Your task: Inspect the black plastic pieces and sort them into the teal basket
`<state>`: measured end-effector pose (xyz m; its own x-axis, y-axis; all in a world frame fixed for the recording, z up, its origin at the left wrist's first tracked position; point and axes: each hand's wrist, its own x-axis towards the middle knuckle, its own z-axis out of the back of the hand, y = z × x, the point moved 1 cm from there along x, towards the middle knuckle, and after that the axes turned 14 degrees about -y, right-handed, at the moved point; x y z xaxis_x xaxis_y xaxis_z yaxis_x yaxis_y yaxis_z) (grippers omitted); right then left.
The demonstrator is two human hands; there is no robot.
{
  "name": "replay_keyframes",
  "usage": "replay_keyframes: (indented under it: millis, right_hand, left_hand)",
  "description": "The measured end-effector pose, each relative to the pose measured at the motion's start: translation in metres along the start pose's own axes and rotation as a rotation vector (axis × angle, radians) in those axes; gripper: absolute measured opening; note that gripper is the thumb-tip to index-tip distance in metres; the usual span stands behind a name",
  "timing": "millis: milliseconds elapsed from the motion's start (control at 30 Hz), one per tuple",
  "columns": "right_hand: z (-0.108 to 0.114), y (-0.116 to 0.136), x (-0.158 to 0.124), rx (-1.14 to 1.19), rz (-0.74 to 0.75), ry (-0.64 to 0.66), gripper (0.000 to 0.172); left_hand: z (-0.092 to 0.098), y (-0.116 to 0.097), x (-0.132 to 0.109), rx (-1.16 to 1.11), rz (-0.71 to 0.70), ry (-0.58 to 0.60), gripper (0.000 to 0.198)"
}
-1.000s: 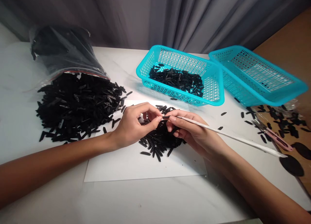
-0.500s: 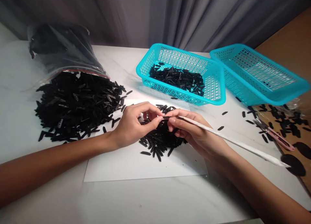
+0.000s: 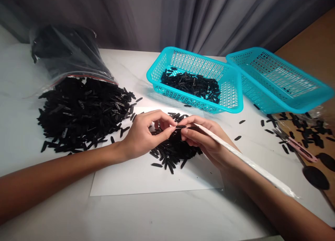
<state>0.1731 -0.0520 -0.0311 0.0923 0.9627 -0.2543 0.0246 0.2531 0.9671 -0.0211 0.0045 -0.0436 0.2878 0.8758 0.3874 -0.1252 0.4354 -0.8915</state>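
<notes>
My left hand (image 3: 148, 133) pinches the left end of a small black strip (image 3: 180, 127) between thumb and fingertips. At the strip's other end are the closed thumb and fingers of my right hand (image 3: 206, 138). A long, thin white stick (image 3: 248, 159) is held in my right hand too and slants down to the right over the forearm; its near tip is hidden by the fingers. Right below my hands, a heap of similar black strips (image 3: 170, 153) lies on a white sheet (image 3: 117, 183).
Left, a large pile of black strips (image 3: 83, 119) spills from a clear zip bag (image 3: 78, 59). Behind my hands stands a turquoise basket (image 3: 193, 101) with strips in it, beside a second basket (image 3: 277, 98). Pink-handled scissors (image 3: 303, 150) and black ovals (image 3: 316, 177) lie right.
The white stick's far end has swung down and left, nearer my right forearm. More of the black strip shows between my fingertips. My left hand has barely moved.
</notes>
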Motion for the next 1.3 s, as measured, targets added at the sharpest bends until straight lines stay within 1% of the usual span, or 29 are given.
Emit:
replay_keyframes:
  millis: [100, 233, 367, 433, 500, 567, 600, 633, 667, 700, 733, 800, 900, 967, 1033, 1100, 1167, 1300]
  right_hand:
    - [0.0, 0.002, 0.0, -0.062, 0.052, -0.022, 0.012]
    - [-0.001, 0.002, -0.001, -0.098, 0.098, -0.053, 0.01]
    - [-0.003, 0.0, -0.002, -0.11, 0.098, -0.058, 0.012]
    - [-0.003, 0.007, 0.002, -0.092, 0.094, -0.066, 0.013]
    - [0.002, 0.022, 0.011, -0.047, 0.121, -0.142, 0.011]
    - [0.013, 0.041, 0.022, 0.017, 0.203, -0.322, 0.006]
    - [0.019, 0.05, 0.027, 0.052, 0.254, -0.413, 0.003]
    - [0.025, 0.056, 0.031, 0.059, 0.305, -0.497, 0.006]
    - [0.031, 0.06, 0.032, 0.033, 0.37, -0.561, 0.012]
    - [0.035, 0.06, 0.032, -0.004, 0.424, -0.594, 0.015]
    - [0.037, 0.058, 0.031, -0.072, 0.448, -0.577, 0.017]
    - [0.035, 0.049, 0.024, -0.252, 0.438, -0.48, 0.019]
    - [0.02, 0.038, 0.011, -0.511, 0.363, -0.231, 0.026]
    - [0.009, 0.036, 0.004, -0.611, 0.337, -0.067, 0.028]
    - [0.0, 0.034, 0.001, -0.65, 0.319, 0.026, 0.029]
    - [-0.004, 0.032, 0.0, -0.647, 0.29, 0.066, 0.03]
    - [-0.007, 0.028, 0.0, -0.624, 0.258, 0.078, 0.032]
    - [-0.009, 0.023, 0.001, -0.598, 0.249, 0.034, 0.032]
  left_hand:
    - [0.0, 0.0, 0.0, 0.006, 0.002, 0.009, 0.005]
    - [0.0, 0.0, 0.0, 0.01, -0.031, 0.024, 0.004]
    - [0.001, 0.0, 0.0, 0.012, -0.044, 0.02, 0.004]
    - [0.001, 0.0, 0.001, 0.041, -0.038, 0.01, 0.006]
    - [0.0, 0.001, 0.0, 0.119, -0.073, 0.047, 0.018]
    - [-0.002, 0.002, 0.0, 0.22, -0.161, 0.158, 0.033]
    - [-0.003, 0.002, -0.001, 0.26, -0.205, 0.217, 0.034]
    - [-0.004, 0.003, -0.001, 0.286, -0.235, 0.256, 0.03]
    - [-0.005, 0.004, -0.002, 0.299, -0.249, 0.268, 0.021]
    - [-0.005, 0.004, -0.002, 0.298, -0.251, 0.256, 0.011]
    - [-0.004, 0.005, -0.001, 0.285, -0.245, 0.23, 0.004]
    - [-0.004, 0.006, 0.0, 0.24, -0.225, 0.168, 0.005]
    - [-0.002, 0.006, 0.0, 0.15, -0.177, 0.072, 0.004]
    - [-0.002, 0.006, 0.0, 0.079, -0.157, 0.026, 0.005]
    - [-0.002, 0.005, -0.001, 0.019, -0.167, -0.002, 0.006]
    - [-0.001, 0.005, -0.002, 0.001, -0.195, -0.014, 0.005]
    - [-0.001, 0.004, -0.003, 0.008, -0.218, -0.011, 0.007]
    - [-0.001, 0.002, -0.004, 0.027, -0.231, 0.002, 0.009]
